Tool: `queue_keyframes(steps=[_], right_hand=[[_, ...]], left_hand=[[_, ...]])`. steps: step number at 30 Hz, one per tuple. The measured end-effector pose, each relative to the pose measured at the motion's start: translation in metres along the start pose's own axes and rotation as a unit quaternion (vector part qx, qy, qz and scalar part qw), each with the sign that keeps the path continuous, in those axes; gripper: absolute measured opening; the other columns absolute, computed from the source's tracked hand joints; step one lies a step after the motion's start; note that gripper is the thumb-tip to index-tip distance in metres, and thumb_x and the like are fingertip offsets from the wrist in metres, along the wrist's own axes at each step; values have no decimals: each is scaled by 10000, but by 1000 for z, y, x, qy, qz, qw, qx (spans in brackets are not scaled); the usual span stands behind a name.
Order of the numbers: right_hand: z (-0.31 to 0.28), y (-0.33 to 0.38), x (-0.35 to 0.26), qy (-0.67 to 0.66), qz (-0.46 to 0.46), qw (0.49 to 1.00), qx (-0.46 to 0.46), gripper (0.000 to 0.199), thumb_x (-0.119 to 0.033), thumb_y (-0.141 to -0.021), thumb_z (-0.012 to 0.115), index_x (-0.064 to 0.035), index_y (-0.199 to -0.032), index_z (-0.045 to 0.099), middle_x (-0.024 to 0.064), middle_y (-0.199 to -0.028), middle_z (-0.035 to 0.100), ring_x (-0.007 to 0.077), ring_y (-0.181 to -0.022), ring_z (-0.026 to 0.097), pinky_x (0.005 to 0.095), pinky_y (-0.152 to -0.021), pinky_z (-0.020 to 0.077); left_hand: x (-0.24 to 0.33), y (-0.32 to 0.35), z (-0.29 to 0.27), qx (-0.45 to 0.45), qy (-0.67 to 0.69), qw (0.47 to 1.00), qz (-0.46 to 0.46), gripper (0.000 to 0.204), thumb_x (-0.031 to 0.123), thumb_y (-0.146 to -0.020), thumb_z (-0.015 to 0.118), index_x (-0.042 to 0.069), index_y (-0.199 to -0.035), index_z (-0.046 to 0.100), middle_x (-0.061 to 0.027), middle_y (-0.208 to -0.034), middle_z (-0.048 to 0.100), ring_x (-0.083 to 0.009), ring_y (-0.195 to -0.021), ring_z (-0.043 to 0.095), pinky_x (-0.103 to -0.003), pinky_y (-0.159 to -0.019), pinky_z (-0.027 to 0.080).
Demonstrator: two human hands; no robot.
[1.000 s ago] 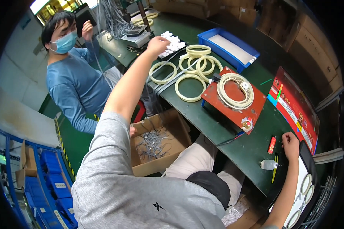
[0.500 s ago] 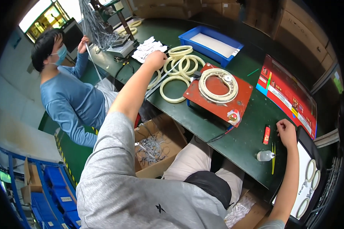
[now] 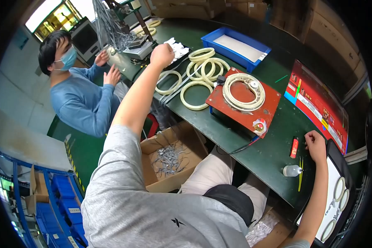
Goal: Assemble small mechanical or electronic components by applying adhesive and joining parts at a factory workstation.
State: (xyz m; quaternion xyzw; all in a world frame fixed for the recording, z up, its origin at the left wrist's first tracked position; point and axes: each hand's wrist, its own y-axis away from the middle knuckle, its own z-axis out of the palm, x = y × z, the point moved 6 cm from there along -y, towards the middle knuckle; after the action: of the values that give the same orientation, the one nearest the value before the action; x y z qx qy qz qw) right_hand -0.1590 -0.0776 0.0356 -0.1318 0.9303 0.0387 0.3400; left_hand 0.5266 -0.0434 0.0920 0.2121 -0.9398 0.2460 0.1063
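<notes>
My left hand (image 3: 162, 56) is stretched far out over the table's left part, its fingers closed; whatever they may hold is hidden. Right beside it lies a pile of white cloth pieces (image 3: 178, 49). Several cream toothed rings (image 3: 195, 95) lie to the right of that forearm, some overlapping, with grey strips (image 3: 175, 91) among them. A red raised plate (image 3: 219, 99) bears a larger cream ring (image 3: 227, 93) with a small white gear (image 3: 255, 84). My right hand (image 3: 315, 144) rests on the table at the right, fingers curled in, next to a red lighter-like stick (image 3: 294, 147).
A blue tray (image 3: 208, 41) stands behind the rings. Near my right forearm are a small clear bottle (image 3: 292, 170), yellow tweezers (image 3: 300, 175) and a red printed panel (image 3: 314, 107). Below the table edge sits a cardboard box (image 3: 196, 159) with grey scraps. A co-worker in blue (image 3: 80, 97) sits at left.
My left hand has drawn back a little to the left, away from the rings. The co-worker has let go of a grey strip and now holds both hands up. My right hand stays put.
</notes>
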Motion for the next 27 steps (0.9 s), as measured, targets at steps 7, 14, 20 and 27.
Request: queue_keyframes(steps=[7, 14, 20, 27], right_hand=[[-2, 2, 6, 1, -8, 1000, 1, 137, -118, -940, 600, 13, -906, 619, 54, -672, 594, 118, -543, 573, 277, -533, 464], [-9, 4, -4, -1, -28, 999, 30, 150, -140, -967, 598, 2, -1001, 629, 36, -742, 608, 92, -615, 578, 258, -589, 472], [-36, 64, -43, -57, -41, 997, 29, 266, 18, -916, 528, -3, -1174, 589, 50, -918, 606, 101, -787, 587, 233, -730, 481], [-5, 188, -82, -29, -21, 998, 51, 575, 41, -800, 666, -31, -1343, 492, 107, -1207, 599, 206, -1101, 580, 324, -924, 474]], left_hand=[[-4, 27, -7, 12, 100, 995, -13, 343, 275, -841, 715, 30, -1081, 704, -166, -1010, 727, -309, -912, 707, -394, -827, 544], [151, 157, -49, 9, 276, 923, 269, 249, 169, -875, 715, 20, -1069, 671, -133, -1030, 669, -262, -944, 659, -354, -851, 517], [226, 209, -49, -54, 207, 896, 389, 467, 311, -912, 674, 68, -1300, 580, -241, -1407, 460, -421, -1307, 436, -445, -1105, 355], [216, 174, -34, -19, 232, 935, 269, 358, 254, -889, 679, 10, -1149, 650, -188, -1100, 677, -353, -1056, 607, -421, -933, 470]])
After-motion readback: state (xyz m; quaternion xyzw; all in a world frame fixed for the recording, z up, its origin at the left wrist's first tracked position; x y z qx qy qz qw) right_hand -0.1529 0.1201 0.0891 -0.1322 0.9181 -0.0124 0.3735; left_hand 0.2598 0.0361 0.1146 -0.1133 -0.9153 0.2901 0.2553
